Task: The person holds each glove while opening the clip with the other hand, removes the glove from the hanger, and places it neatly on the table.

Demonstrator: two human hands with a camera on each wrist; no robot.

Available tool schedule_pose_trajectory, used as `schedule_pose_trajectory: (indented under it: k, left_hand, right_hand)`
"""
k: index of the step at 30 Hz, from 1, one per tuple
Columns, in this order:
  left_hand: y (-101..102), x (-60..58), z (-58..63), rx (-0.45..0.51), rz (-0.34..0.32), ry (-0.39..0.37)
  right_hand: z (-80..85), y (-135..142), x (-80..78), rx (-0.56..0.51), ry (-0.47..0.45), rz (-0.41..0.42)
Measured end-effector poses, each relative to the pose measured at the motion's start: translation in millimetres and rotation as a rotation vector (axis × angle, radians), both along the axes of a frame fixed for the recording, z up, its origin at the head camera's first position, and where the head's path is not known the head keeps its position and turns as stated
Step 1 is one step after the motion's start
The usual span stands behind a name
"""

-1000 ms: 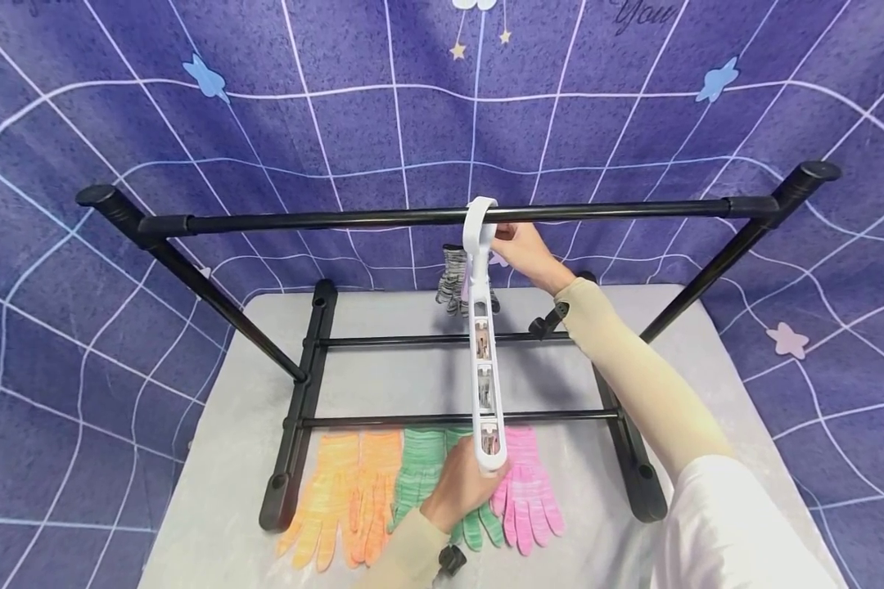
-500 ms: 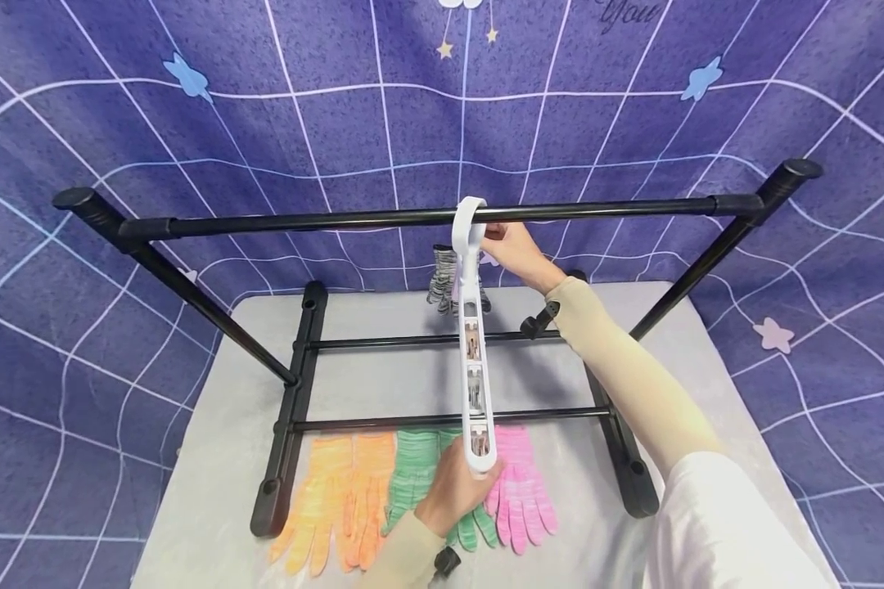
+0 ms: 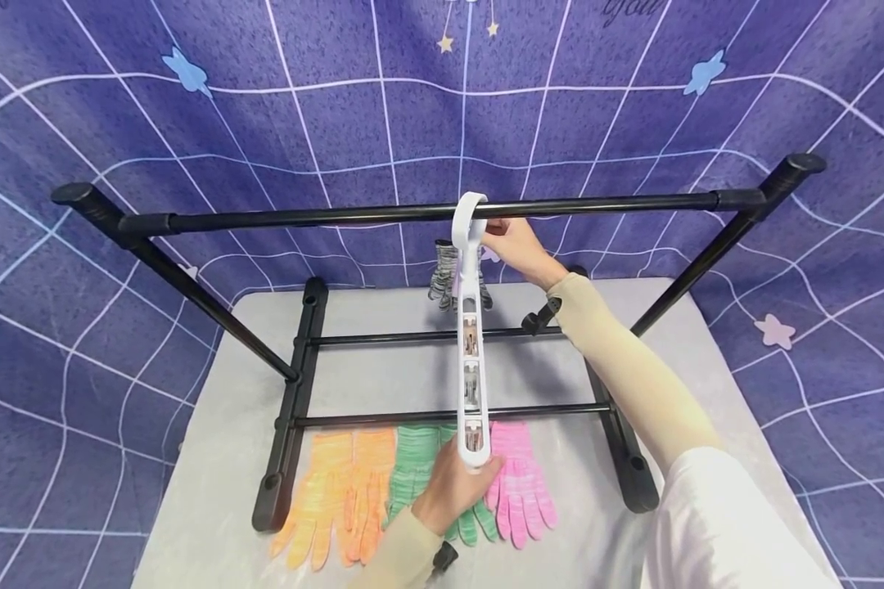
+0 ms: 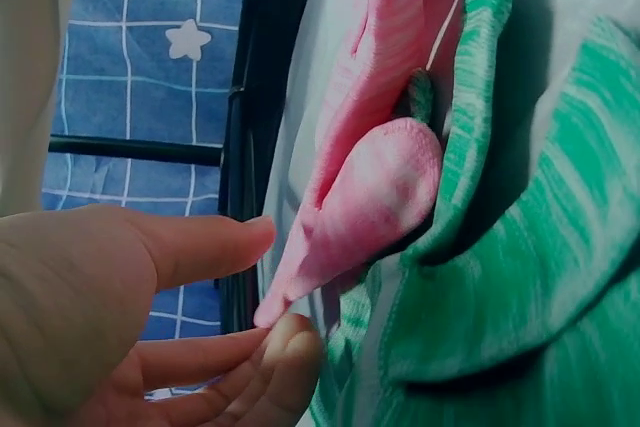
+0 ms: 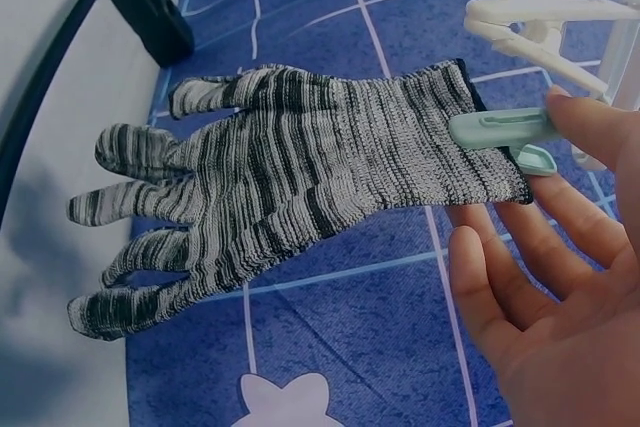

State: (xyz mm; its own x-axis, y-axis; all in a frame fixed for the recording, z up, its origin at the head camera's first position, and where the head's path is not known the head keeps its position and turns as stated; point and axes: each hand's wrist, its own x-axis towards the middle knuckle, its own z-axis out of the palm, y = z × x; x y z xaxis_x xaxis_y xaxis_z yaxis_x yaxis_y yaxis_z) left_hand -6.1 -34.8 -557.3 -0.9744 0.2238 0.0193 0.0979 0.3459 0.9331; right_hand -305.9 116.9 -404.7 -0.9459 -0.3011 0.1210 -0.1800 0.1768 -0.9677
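Note:
My right hand (image 3: 519, 249) is behind the white hanger (image 3: 466, 278), which is hooked on the rack's top rail. In the right wrist view its thumb and fingers pinch a mint-green clothespin (image 5: 505, 129) at the cuff of a black-and-white knit glove (image 5: 300, 152), whose fingers extend to the left. My left hand (image 3: 457, 487) is near the hanger's lower end, above the green gloves (image 3: 416, 458). In the left wrist view its thumb and fingers are apart, with nothing between them, beside the pink glove (image 4: 375, 182) and a green glove (image 4: 520, 277).
A black rack (image 3: 302, 218) spans the table (image 3: 390, 376), with feet on both sides and two low crossbars. Orange gloves (image 3: 331, 483) lie left of the green ones. A white clip (image 5: 530, 27) is by my right hand. Behind hangs a purple-blue gridded cloth (image 3: 250, 123).
The head view has shifted slightly. Both hands stay in nearly the same places, and the hanger's lower end has swung a little left.

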Motion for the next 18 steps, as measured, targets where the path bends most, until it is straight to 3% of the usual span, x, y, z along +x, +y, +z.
schedule_pose_trajectory:
  k: [5, 9, 18]
  left_hand:
    - [-2.7, 0.2, 2.7, -0.021, -0.008, -0.001]
    - [-5.3, -1.6, 5.7, -0.082, -0.010, 0.050]
    - [-19.3, -15.2, 19.9, -0.327, -0.069, 0.111]
  right_hand:
    - [-0.5, 1.1, 0.4, -0.004, 0.008, 0.002]
    - [-0.8, 1.9, 0.9, -0.012, 0.022, 0.005]
    - [-1.7, 1.9, 0.1, -0.032, 0.033, 0.016]
